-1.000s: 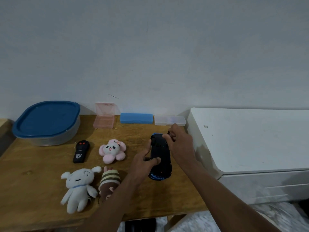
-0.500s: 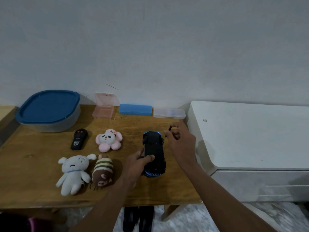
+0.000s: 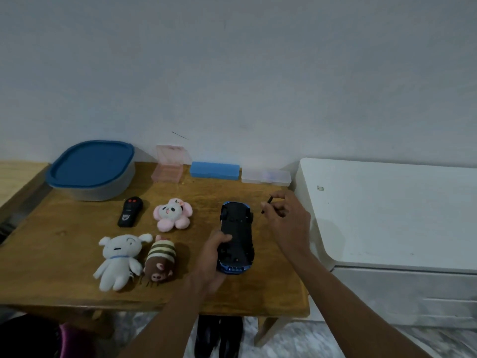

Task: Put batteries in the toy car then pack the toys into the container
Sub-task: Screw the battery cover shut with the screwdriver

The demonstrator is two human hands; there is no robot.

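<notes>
The blue toy car [image 3: 237, 231] is upside down over the wooden table [image 3: 64, 239], its black underside up. My left hand [image 3: 211, 259] grips its near end from the left. To the car's right, my right hand [image 3: 289, 223] pinches a thin black piece [image 3: 266, 204], likely the battery cover, seen edge-on. The grey container with a blue lid [image 3: 91, 170] stands closed at the back left. Nearby lie a black remote [image 3: 130, 211], a pink panda plush [image 3: 172, 214], a white plush [image 3: 118, 259] and a striped brown plush [image 3: 159, 262].
Against the wall sit an open pink case [image 3: 167, 167], a blue case [image 3: 214, 171] and a clear case [image 3: 265, 176]. A white cabinet [image 3: 387, 215] adjoins the table's right edge. Dark shoes [image 3: 219, 337] are on the floor under the table.
My right hand came off the car's far end and moved right, carrying the thin black piece. The car shifted slightly toward me in my left hand.
</notes>
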